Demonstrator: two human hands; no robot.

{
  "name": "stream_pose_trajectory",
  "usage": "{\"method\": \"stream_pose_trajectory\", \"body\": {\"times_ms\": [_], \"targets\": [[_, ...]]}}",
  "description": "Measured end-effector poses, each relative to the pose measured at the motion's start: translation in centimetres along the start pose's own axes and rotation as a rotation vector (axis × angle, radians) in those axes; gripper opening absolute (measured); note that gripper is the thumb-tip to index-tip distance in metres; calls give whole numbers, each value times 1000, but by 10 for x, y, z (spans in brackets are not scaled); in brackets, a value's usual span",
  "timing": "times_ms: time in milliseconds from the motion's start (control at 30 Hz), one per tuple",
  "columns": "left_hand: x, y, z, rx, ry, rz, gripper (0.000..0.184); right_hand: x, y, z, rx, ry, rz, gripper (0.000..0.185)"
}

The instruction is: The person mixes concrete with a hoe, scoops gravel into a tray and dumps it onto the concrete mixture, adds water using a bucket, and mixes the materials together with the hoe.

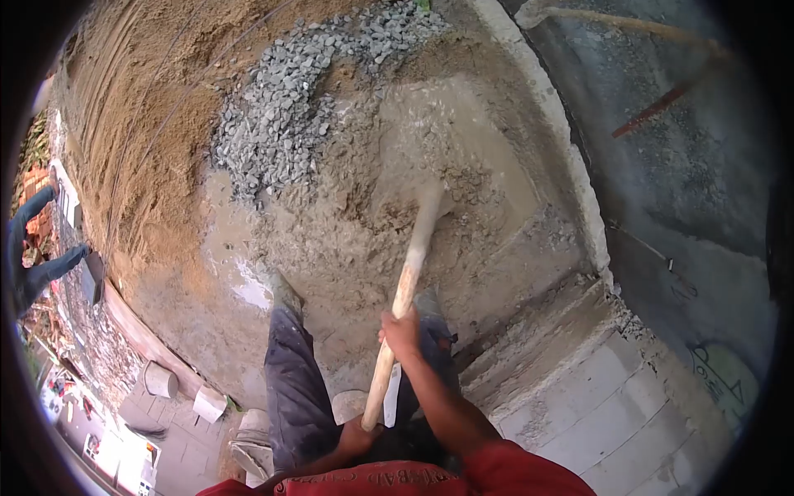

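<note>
A long pale wooden handle slants from my waist up and forward into the wet concrete mix. My right hand is wrapped round the middle of the handle. My left hand grips its near end, close to my body. The far end is caked with grey mix, and the tool's head is sunk in it, so I cannot tell its kind. My feet stand in the mix on either side of the handle.
Grey gravel and brown sand lie beyond and to the left. A low concrete edge runs along the right, above a lower grey floor. Blocks lie at the lower right. Another person's legs show at far left, near a bucket.
</note>
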State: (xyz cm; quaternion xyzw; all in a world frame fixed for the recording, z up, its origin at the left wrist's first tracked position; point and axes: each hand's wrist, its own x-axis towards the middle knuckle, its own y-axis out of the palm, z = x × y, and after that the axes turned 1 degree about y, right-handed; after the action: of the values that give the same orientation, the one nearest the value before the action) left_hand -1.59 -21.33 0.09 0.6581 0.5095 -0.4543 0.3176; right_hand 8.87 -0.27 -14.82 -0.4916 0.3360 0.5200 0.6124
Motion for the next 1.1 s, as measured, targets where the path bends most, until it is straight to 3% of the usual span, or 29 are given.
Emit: {"method": "stream_pose_trajectory", "body": {"times_ms": [100, 167, 200, 267, 300, 433, 500, 600, 667, 733, 800, 933, 967, 1033, 1100], "targets": [[98, 11, -13, 154, -74, 84, 42, 53, -38, 58, 177, -229, -116, 42], [196, 6, -70, 251, 91, 12, 45, 135, -60, 116, 165, -357, -215, 37], [246, 1, -90, 236, 189, 19, 44, 163, -66, 152, 145, -410, -287, 23], [290, -37, -164, 241, 191, 89, 38, 241, -75, 187, 236, -381, -287, 18], [300, -48, -170, 201, 235, 111, 38, 261, -69, 193, 312, -329, -301, 19], [241, -81, -85, 178, 98, 150, 40, 241, -16, 104, 196, -117, -221, 19], [168, -97, -43, 163, -4, 155, 39, 173, 18, 59, 73, -43, -192, 19], [79, -144, -18, 249, -105, 121, 37, 114, 68, -14, 249, 61, -141, 15], [39, -176, 11, 396, -14, 125, 38, 51, 83, -26, 400, 144, 14, 28], [-2, -212, 19, 446, -25, 110, 35, -23, 106, -26, 536, 164, -90, 15], [-33, -237, 53, 590, -38, 82, 28, -79, 119, -35, 653, 145, -68, 15], [-96, -272, 71, 593, -108, 99, 29, -142, 139, -65, 612, 189, -19, 21], [-94, -267, 73, 593, -131, 75, 31, -156, 147, -42, 570, 175, -52, 16], [-87, -252, 69, 594, -174, 32, 34, -106, 159, -33, 516, 194, 38, 17], [-27, -219, 35, 387, -260, -34, 37, -15, 170, -44, 425, 278, 156, 23]]}}
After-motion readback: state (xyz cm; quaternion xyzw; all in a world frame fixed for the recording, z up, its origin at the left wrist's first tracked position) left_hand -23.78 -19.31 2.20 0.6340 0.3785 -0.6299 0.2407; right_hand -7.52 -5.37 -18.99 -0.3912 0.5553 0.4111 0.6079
